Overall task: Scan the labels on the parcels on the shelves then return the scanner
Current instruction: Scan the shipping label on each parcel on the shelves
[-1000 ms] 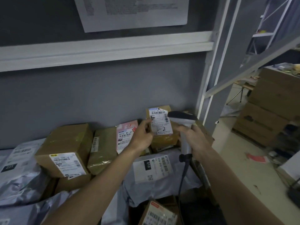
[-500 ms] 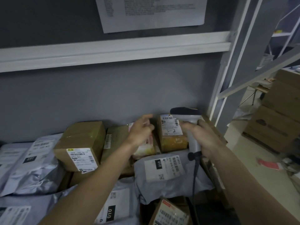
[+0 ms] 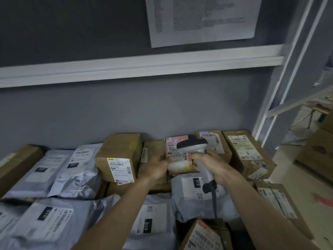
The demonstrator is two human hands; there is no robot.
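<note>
My right hand [image 3: 210, 164] grips the handle of a grey corded barcode scanner [image 3: 193, 145], whose dark head points left over a pink parcel [image 3: 177, 166]. My left hand [image 3: 156, 166] holds the left edge of that pink parcel, whose white barcode label faces me. A brown box marked "-2" [image 3: 215, 141] stands just behind the scanner. Further brown boxes [image 3: 119, 154] and grey mailer bags [image 3: 81, 166] with labels cover the shelf.
A white shelf beam [image 3: 144, 64] runs above, with a printed sheet [image 3: 201, 18] on the grey wall. A labelled brown box [image 3: 246, 152] sits at the shelf's right end beside a white upright [image 3: 270, 114]. Stacked cartons [image 3: 317, 156] stand on the floor to the right.
My left hand left the "-2" box and took hold of the pink parcel to its left. The scanner swung left over the pink parcel. My view shifted left.
</note>
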